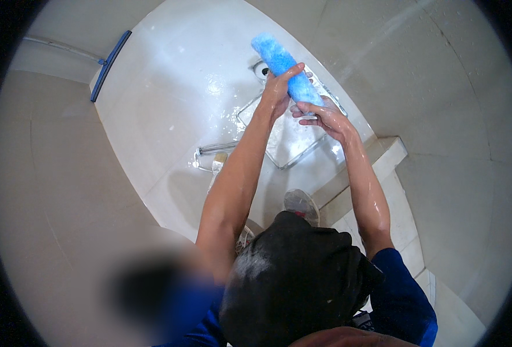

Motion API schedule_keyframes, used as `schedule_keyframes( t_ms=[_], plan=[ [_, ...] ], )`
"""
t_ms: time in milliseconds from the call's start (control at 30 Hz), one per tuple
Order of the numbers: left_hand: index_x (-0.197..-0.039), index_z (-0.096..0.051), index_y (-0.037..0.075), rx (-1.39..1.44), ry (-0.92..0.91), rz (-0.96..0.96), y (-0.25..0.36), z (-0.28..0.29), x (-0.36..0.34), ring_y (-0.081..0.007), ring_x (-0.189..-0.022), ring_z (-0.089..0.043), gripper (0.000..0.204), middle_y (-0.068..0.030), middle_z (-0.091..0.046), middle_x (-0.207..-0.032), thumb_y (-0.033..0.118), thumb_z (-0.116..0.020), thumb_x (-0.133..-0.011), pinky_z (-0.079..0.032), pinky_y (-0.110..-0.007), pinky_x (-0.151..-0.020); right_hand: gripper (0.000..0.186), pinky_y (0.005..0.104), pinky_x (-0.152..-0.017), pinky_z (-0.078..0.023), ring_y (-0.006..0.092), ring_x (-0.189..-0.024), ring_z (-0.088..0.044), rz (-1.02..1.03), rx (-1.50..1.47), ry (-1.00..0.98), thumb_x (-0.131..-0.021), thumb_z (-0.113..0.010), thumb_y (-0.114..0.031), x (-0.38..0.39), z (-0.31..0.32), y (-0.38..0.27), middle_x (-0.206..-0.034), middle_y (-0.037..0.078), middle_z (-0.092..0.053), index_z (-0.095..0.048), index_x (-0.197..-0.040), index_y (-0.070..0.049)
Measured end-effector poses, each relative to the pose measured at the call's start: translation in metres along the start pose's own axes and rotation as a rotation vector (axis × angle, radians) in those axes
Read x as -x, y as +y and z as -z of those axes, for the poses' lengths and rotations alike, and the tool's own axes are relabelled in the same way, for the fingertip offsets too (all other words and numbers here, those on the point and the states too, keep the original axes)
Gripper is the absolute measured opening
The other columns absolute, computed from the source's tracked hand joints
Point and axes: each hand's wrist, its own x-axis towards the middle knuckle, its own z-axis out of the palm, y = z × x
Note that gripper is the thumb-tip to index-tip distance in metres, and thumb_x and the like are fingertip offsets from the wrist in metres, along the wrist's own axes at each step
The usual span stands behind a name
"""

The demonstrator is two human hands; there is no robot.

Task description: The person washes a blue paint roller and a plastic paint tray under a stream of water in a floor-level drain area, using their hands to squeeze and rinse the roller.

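Observation:
Both my hands hold a wet, fluffy blue paint roller sleeve (276, 55) at a slant above the floor. My left hand (278, 91) is closed round its middle, with the thumb across the top. At the sleeve's lower right end, my right hand (330, 120) grips it between thumb and fingers. Below them a wet paint tray (282, 147) lies on the white floor, partly hidden by my hands and the sleeve. Beside my left forearm rest a bare metal roller frame (218, 148) and a paintbrush (219, 163), whose handle is partly behind the arm.
A round floor drain (261, 70) sits just beyond my left hand. A blue squeegee (111, 66) with a long pole leans by the left wall. A low tiled curb (354, 179) runs along the right, near my shoe (301, 203). The floor (175, 98) is wet.

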Motion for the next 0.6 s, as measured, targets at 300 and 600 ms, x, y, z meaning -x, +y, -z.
schedule_keyframes(
  t_ms=[300, 600],
  plan=[
    [-0.125, -0.051, -0.004, -0.15, -0.151, -0.024, 0.021, -0.023, -0.001, -0.0302, -0.097, -0.071, 0.052, -0.0184, -0.067, -0.108, 0.023, -0.078, -0.09, -0.062, -0.046, -0.09, 0.05, 0.0392, -0.095, -0.055, 0.0233, -0.105, -0.067, 0.065, 0.168, -0.097, -0.084, -0.084, -0.029, -0.02, 0.011, -0.022, -0.108, 0.011, -0.071, -0.065, -0.122, -0.002],
    [-0.096, -0.068, 0.0, -0.3, 0.153, 0.028, 0.001, -0.029, -0.026, -0.024, -0.072, -0.069, 0.022, -0.0125, -0.069, -0.087, 0.015, -0.074, -0.082, -0.059, -0.039, -0.067, 0.026, 0.0353, -0.081, -0.051, 0.0185, -0.088, -0.066, 0.059, 0.361, -0.027, -0.082, -0.077, -0.025, -0.029, 0.022, -0.018, -0.09, 0.006, -0.069, -0.071, -0.096, -0.004]
  ],
)
